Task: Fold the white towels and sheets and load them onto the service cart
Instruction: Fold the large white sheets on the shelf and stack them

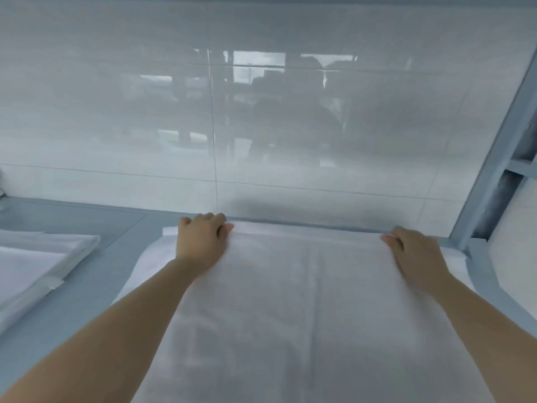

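From the head camera I see a white sheet (313,301) spread on the grey table (96,266). My left hand (202,242) and right hand (415,251) each pinch its far edge by the tiled wall (261,112). Folded linen (37,263) lies at left.

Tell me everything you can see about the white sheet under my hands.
The thin white fabric sheet lies spread flat on the blue-grey table, running from the near edge to the tiled wall. A faint crease runs lengthwise down its middle. Another white layer shows beneath its edges. The left hand and right hand grip its far corners.
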A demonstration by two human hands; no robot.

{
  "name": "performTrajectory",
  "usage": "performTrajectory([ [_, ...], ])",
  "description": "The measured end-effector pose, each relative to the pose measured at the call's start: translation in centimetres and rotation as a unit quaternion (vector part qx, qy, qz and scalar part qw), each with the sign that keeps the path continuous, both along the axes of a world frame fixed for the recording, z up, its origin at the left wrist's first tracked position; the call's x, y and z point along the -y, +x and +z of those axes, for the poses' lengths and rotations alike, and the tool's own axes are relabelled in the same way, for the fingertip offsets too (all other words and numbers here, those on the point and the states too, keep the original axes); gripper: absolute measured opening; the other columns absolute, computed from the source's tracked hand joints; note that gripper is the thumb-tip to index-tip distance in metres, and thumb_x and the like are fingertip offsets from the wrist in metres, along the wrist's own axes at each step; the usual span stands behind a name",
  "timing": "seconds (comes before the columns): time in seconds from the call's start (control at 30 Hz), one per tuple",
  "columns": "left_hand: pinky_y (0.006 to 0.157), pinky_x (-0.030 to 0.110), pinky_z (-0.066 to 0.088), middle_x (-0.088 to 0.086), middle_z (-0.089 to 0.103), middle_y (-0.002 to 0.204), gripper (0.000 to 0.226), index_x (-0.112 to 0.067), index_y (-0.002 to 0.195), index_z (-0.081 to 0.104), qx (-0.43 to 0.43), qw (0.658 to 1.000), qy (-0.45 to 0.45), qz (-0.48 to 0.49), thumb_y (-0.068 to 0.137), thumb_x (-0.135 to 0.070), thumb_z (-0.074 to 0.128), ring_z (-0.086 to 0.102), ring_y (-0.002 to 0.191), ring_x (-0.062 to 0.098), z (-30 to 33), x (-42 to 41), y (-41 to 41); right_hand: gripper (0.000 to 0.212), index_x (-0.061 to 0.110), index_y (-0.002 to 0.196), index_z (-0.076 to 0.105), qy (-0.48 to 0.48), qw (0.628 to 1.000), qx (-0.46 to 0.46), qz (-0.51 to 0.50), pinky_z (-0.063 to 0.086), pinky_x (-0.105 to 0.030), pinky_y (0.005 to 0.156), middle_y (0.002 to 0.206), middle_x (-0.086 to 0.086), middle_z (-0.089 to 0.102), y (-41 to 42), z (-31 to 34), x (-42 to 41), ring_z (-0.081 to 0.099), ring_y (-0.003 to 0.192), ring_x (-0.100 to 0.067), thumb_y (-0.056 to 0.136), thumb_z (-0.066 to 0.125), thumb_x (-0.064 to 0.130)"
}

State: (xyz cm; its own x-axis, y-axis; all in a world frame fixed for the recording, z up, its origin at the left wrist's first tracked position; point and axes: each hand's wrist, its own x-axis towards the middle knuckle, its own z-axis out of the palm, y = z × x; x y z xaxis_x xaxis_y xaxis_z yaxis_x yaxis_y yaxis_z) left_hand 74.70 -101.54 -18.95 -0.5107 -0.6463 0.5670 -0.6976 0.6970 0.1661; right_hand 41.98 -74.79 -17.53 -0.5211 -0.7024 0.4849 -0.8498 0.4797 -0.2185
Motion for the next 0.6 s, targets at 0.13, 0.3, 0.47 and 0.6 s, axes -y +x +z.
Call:
performTrajectory([
  [0.13,0.083,0.038,0.027,-0.002,0.064,0.103,0.023,-0.029,0.096,0.053,0.142,0.984,0.095,0.058,0.099,-0.038,0.033,0.053,0.106,0.022,-4.7,0.8,-1.4,0.024,0.018,0.089,0.055,0.173,0.983,0.028,-0.052,0.036,-0.034,0.087,0.107,-0.008,0.064,-0.2,-5.0,2.4,0.056,0.108,-0.025,0.100,0.042,0.036],
  [0.3,0.077,0.037,0.023,-0.006,0.057,0.083,0.024,-0.030,0.085,0.051,0.055,0.997,0.030,0.048,0.099,-0.036,0.032,0.053,0.094,0.021,-3.9,2.7,-2.0,0.024,0.025,0.079,0.047,0.095,0.993,-0.008,-0.066,0.028,-0.035,0.079,0.097,-0.005,0.067,-1.8,-4.0,3.2,0.058,0.102,-0.026,0.099,0.043,0.037],
  [0.47,0.093,0.041,0.027,-0.001,0.058,0.111,0.027,-0.028,0.106,0.057,0.126,0.979,0.124,0.097,0.101,-0.038,0.032,0.046,0.112,0.023,-4.8,3.0,-3.4,0.025,0.022,0.087,0.056,0.133,0.985,0.012,-0.108,0.031,-0.036,0.085,0.102,-0.005,0.065,-1.2,-5.8,4.3,0.055,0.106,-0.026,0.099,0.042,0.038],
  [0.6,0.104,0.045,0.025,0.000,0.049,0.122,0.022,-0.027,0.118,0.049,0.093,0.989,0.083,0.078,0.096,-0.029,0.047,0.040,0.118,0.025,-4.0,0.7,-5.1,0.021,0.011,0.096,0.060,0.084,0.988,-0.079,-0.107,0.035,-0.040,0.087,0.102,-0.009,0.056,0.2,-5.2,4.2,0.049,0.104,-0.031,0.089,0.063,0.031],
])
